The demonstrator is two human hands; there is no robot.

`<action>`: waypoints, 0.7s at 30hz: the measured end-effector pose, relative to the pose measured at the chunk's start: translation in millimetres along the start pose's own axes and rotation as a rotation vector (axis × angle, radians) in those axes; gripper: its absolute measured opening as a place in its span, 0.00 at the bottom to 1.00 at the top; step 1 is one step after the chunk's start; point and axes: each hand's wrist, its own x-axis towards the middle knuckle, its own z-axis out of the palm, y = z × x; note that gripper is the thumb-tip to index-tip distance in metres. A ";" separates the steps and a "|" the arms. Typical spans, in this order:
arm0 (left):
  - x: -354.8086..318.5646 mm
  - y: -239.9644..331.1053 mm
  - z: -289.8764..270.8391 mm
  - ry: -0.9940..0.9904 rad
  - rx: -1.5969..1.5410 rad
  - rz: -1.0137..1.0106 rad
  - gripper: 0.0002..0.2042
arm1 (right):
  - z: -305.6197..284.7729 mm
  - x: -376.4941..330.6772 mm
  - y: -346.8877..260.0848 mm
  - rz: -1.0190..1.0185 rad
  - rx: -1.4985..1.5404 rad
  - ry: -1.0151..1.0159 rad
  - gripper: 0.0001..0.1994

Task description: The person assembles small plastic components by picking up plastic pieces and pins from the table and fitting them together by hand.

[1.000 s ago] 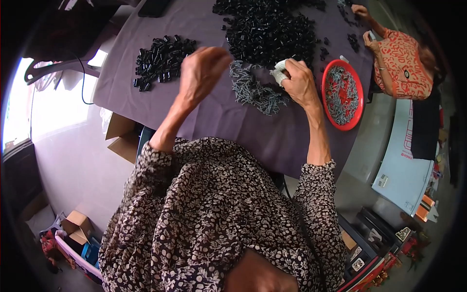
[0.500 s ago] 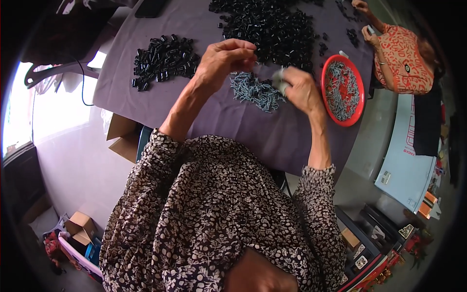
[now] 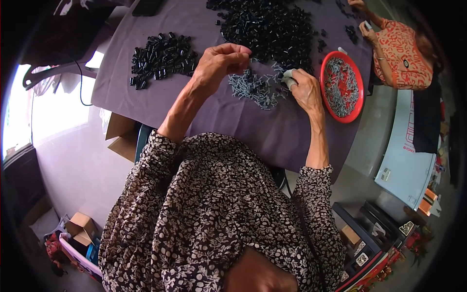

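Observation:
My left hand (image 3: 219, 65) hovers at the near side of the big pile of small black plastic pieces (image 3: 265, 29), thumb and fingers pinched together. Whatever sits in that pinch is too small or hidden to name. Below its fingertips lies a loose heap of grey screws (image 3: 250, 88) on the dark cloth. My right hand (image 3: 307, 90) is at the heap's right edge, fingers bent and closed, with a pale cover on a fingertip (image 3: 290, 78). I cannot make out what its fingers hold. Another heap of black pieces (image 3: 163, 58) lies left of my left hand.
A red plate (image 3: 361, 100) of grey screws stands right of my right hand. Beyond it a person in an orange patterned top (image 3: 406, 56) works at small black pieces. A dark flat object (image 3: 147, 7) lies at the table's far left; a cardboard box (image 3: 121, 134) is below its left edge.
My right hand has shifted slightly right, away from the screw heap, and is no longer blurred. Screws at the heap's far right now show more spread out. My left hand keeps its pinch.

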 end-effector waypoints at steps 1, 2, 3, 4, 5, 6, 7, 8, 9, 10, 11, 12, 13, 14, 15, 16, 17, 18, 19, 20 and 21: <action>-0.7 -1.2 3.0 0.011 -0.009 0.000 0.06 | 2.0 0.8 -3.0 -0.010 0.000 -0.006 0.09; -0.8 -2.0 5.1 0.022 -0.019 0.000 0.06 | 4.5 1.9 -6.4 -0.022 0.001 -0.013 0.09; 0.1 -2.6 6.1 0.019 -0.034 -0.012 0.06 | 8.3 4.6 -8.8 -0.063 0.004 0.032 0.08; 0.5 -2.9 7.2 0.018 -0.033 -0.010 0.06 | 11.2 7.5 -11.4 -0.063 0.003 0.033 0.08; 0.7 -3.0 8.2 0.010 -0.031 -0.010 0.06 | 13.7 10.4 -13.9 -0.101 -0.045 0.034 0.07; 1.1 -2.6 8.1 0.004 -0.028 -0.009 0.06 | 16.4 13.9 -15.8 -0.139 -0.093 0.035 0.06; 1.3 -1.9 7.2 0.005 -0.027 -0.006 0.06 | 20.5 16.7 -15.8 -0.189 -0.093 0.045 0.05; 1.4 -1.1 5.8 -0.004 -0.015 -0.019 0.06 | 22.7 20.0 -16.9 -0.191 -0.094 0.047 0.05; 0.8 -1.1 5.2 -0.013 -0.005 -0.033 0.06 | 24.3 21.9 -18.2 -0.223 -0.145 0.026 0.05; 0.4 -1.4 5.1 -0.013 -0.007 -0.032 0.06 | 25.4 23.2 -18.5 -0.254 -0.197 0.004 0.06; 0.1 -2.0 5.1 -0.019 -0.031 -0.020 0.06 | 27.1 23.7 -17.4 -0.255 -0.199 0.003 0.06; 0.9 -2.8 5.0 -0.026 -0.056 -0.006 0.06 | 29.6 24.5 -15.3 -0.283 -0.224 0.010 0.06; 2.2 -5.6 4.7 -0.026 -0.059 -0.003 0.06 | 31.8 24.8 -13.5 -0.311 -0.249 0.017 0.07; 4.1 -9.7 4.3 -0.059 -0.150 -0.016 0.06 | 32.7 23.5 -11.7 -0.313 -0.253 0.016 0.07; 4.1 -10.5 4.4 -0.085 -0.240 -0.024 0.06 | 32.4 22.5 -10.8 -0.354 -0.249 0.072 0.05; 3.9 -10.4 4.9 -0.079 -0.242 -0.019 0.06 | 31.7 22.4 -10.0 -0.394 -0.245 0.127 0.04; 3.3 -10.0 6.0 -0.084 -0.256 -0.030 0.06 | 31.0 23.3 -9.6 -0.402 -0.244 0.126 0.04; 2.9 -10.4 7.4 -0.098 -0.270 -0.047 0.06 | 29.9 22.0 -9.4 -0.401 -0.250 0.103 0.05; 3.6 -10.9 7.8 -0.109 -0.278 -0.053 0.06 | 29.2 20.8 -9.5 -0.399 -0.256 0.080 0.05; 2.9 -11.3 8.7 -0.112 -0.278 -0.054 0.06 | 30.3 20.7 -9.7 -0.396 -0.257 0.081 0.05; 3.1 -11.2 9.5 -0.100 -0.258 -0.039 0.06 | 32.8 23.5 -9.1 -0.417 -0.281 0.090 0.05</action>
